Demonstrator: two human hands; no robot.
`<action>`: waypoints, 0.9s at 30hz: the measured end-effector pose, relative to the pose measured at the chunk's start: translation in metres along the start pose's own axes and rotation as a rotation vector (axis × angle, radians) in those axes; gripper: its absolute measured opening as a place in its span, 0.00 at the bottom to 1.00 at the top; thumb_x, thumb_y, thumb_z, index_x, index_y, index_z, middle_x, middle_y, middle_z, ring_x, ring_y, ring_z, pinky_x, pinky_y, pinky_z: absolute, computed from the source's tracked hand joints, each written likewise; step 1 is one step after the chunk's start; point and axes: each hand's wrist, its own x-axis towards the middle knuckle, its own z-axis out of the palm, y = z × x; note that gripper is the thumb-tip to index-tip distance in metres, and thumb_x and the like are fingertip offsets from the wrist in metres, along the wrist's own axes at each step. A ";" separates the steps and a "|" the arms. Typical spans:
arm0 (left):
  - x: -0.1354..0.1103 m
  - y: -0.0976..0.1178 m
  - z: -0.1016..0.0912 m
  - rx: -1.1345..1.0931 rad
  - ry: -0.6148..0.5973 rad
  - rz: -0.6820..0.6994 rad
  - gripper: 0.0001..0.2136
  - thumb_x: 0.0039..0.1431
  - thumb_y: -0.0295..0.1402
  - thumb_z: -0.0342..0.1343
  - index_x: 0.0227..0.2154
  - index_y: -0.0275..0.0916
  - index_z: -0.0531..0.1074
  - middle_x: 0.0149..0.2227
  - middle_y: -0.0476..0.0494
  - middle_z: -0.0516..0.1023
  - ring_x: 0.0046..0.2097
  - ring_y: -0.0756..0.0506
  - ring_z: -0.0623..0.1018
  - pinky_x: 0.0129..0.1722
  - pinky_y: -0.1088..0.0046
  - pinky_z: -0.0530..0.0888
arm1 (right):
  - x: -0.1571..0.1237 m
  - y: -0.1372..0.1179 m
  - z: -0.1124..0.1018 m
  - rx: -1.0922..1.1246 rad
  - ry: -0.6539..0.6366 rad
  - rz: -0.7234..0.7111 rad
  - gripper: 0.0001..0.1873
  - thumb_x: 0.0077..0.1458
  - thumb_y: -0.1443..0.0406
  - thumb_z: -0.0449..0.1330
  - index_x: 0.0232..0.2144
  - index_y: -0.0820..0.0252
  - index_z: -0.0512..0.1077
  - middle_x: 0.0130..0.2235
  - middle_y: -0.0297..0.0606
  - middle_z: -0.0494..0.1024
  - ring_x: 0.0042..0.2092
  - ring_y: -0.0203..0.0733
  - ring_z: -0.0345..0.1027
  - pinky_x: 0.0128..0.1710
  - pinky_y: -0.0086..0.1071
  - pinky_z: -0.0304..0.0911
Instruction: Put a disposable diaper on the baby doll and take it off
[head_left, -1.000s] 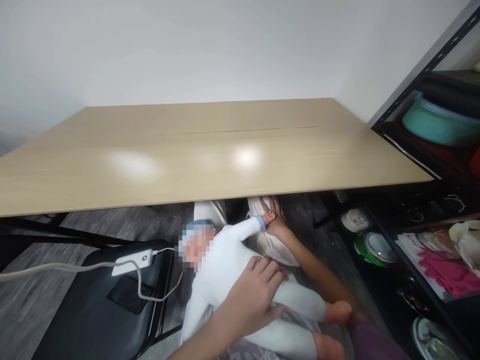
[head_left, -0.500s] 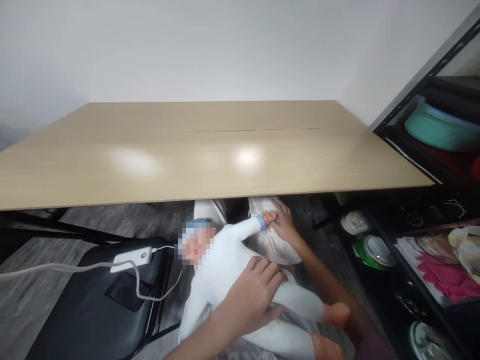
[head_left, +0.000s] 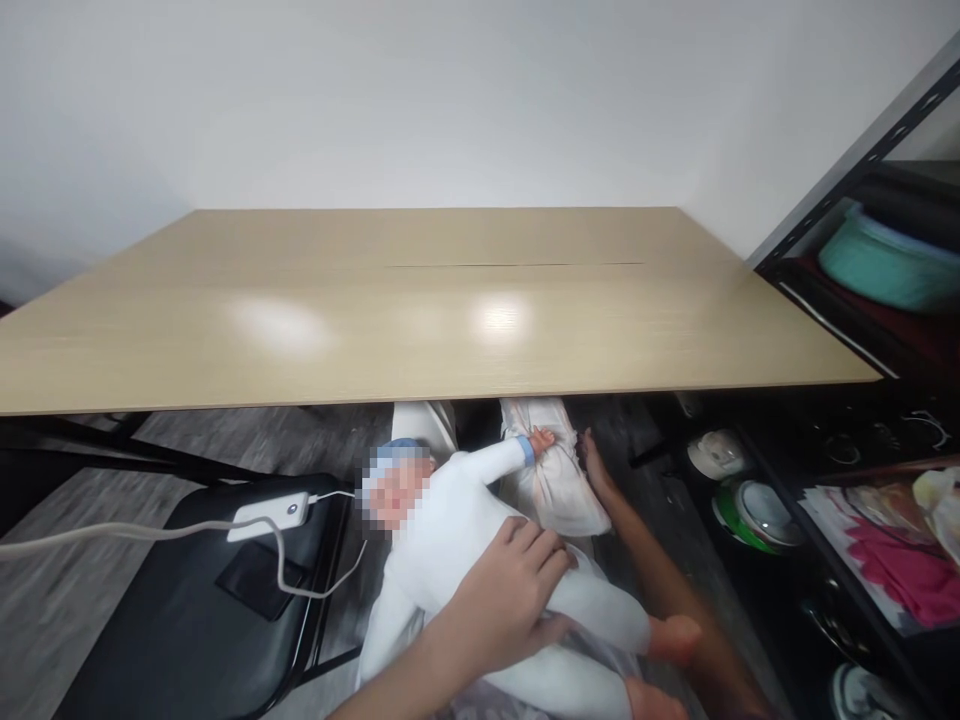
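Observation:
A baby doll (head_left: 457,520) in a white suit with blue cuffs and a blue cap lies on its back across my lap, its head to the left and its bare feet to the lower right. My left hand (head_left: 517,585) rests on its lower belly and hip, fingers curled over its side. Beyond the doll, a white diaper (head_left: 559,485) with ruffled edges lies over my right knee. The doll's outstretched hand touches it. Along the diaper's right edge is my right hand (head_left: 594,468), seen side-on, with its fingers partly hidden.
A wooden table (head_left: 420,330) spans the view ahead, its front edge above my knees. At left, a black chair (head_left: 195,620) bears a white power bank (head_left: 270,515) with a cable and a dark flat item. Shelves at right hold a teal basin (head_left: 892,260) and a pink cloth (head_left: 896,570).
My right hand has slid right, off the top of the diaper to its right edge. My left hand stays on the doll. The view has shifted slightly.

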 end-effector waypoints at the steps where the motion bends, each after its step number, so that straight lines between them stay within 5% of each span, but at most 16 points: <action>1: 0.000 0.000 0.000 0.006 0.008 0.003 0.25 0.66 0.49 0.73 0.54 0.38 0.73 0.52 0.41 0.80 0.51 0.36 0.77 0.56 0.54 0.71 | -0.003 -0.001 -0.007 -0.006 0.029 0.000 0.51 0.59 0.23 0.39 0.36 0.57 0.79 0.32 0.44 0.82 0.35 0.50 0.80 0.35 0.40 0.77; 5: 0.000 -0.001 0.000 0.039 0.033 0.030 0.25 0.67 0.49 0.72 0.54 0.38 0.73 0.50 0.42 0.79 0.50 0.36 0.76 0.55 0.54 0.71 | -0.021 -0.031 -0.033 -0.029 0.090 -0.113 0.38 0.66 0.33 0.53 0.52 0.57 0.78 0.56 0.53 0.85 0.57 0.56 0.80 0.60 0.52 0.75; 9: 0.000 -0.002 0.002 0.040 0.037 0.052 0.25 0.69 0.52 0.69 0.56 0.37 0.73 0.50 0.41 0.79 0.50 0.36 0.77 0.54 0.54 0.71 | -0.046 -0.098 -0.034 -0.226 -0.190 -0.532 0.21 0.74 0.51 0.60 0.60 0.54 0.77 0.60 0.48 0.82 0.63 0.54 0.76 0.68 0.53 0.69; 12: -0.001 0.001 -0.001 -0.001 0.061 0.062 0.24 0.72 0.51 0.65 0.58 0.37 0.73 0.53 0.38 0.81 0.52 0.36 0.77 0.56 0.52 0.73 | -0.054 -0.140 -0.007 -0.411 -0.550 -0.787 0.27 0.73 0.55 0.63 0.70 0.52 0.71 0.66 0.47 0.79 0.67 0.55 0.72 0.70 0.52 0.66; 15: -0.011 0.004 -0.009 -0.072 0.116 0.069 0.25 0.76 0.48 0.62 0.65 0.39 0.70 0.58 0.37 0.81 0.58 0.36 0.78 0.64 0.51 0.72 | -0.049 -0.161 0.033 -0.653 -0.771 -0.864 0.29 0.70 0.60 0.67 0.69 0.57 0.71 0.64 0.49 0.80 0.64 0.58 0.73 0.65 0.52 0.67; 18: -0.045 -0.002 -0.009 -0.148 0.217 0.083 0.25 0.79 0.46 0.57 0.71 0.43 0.66 0.61 0.37 0.81 0.65 0.36 0.77 0.72 0.49 0.69 | -0.043 -0.170 0.063 -0.795 -0.859 -0.895 0.17 0.70 0.62 0.67 0.57 0.63 0.76 0.53 0.49 0.84 0.54 0.55 0.77 0.56 0.47 0.69; 21: -0.104 -0.016 0.013 -0.163 0.547 0.041 0.15 0.81 0.40 0.48 0.64 0.49 0.69 0.55 0.39 0.83 0.60 0.36 0.80 0.68 0.47 0.74 | -0.045 -0.175 0.074 -0.796 -0.835 -0.999 0.14 0.72 0.58 0.66 0.53 0.62 0.75 0.51 0.49 0.84 0.51 0.54 0.76 0.53 0.45 0.67; 24: -0.159 -0.029 0.047 -0.163 0.900 -0.474 0.08 0.77 0.38 0.52 0.54 0.50 0.68 0.53 0.39 0.76 0.59 0.34 0.79 0.62 0.45 0.78 | -0.056 -0.176 0.074 -0.738 -0.776 -1.040 0.13 0.73 0.58 0.64 0.52 0.60 0.75 0.50 0.48 0.84 0.50 0.53 0.75 0.53 0.44 0.65; 27: -0.180 -0.031 0.070 -0.358 0.895 -0.919 0.21 0.75 0.51 0.55 0.60 0.46 0.63 0.64 0.33 0.70 0.68 0.29 0.74 0.70 0.36 0.72 | -0.070 -0.179 0.067 -0.641 -0.723 -0.978 0.14 0.71 0.59 0.65 0.54 0.59 0.75 0.51 0.46 0.84 0.50 0.52 0.75 0.53 0.43 0.66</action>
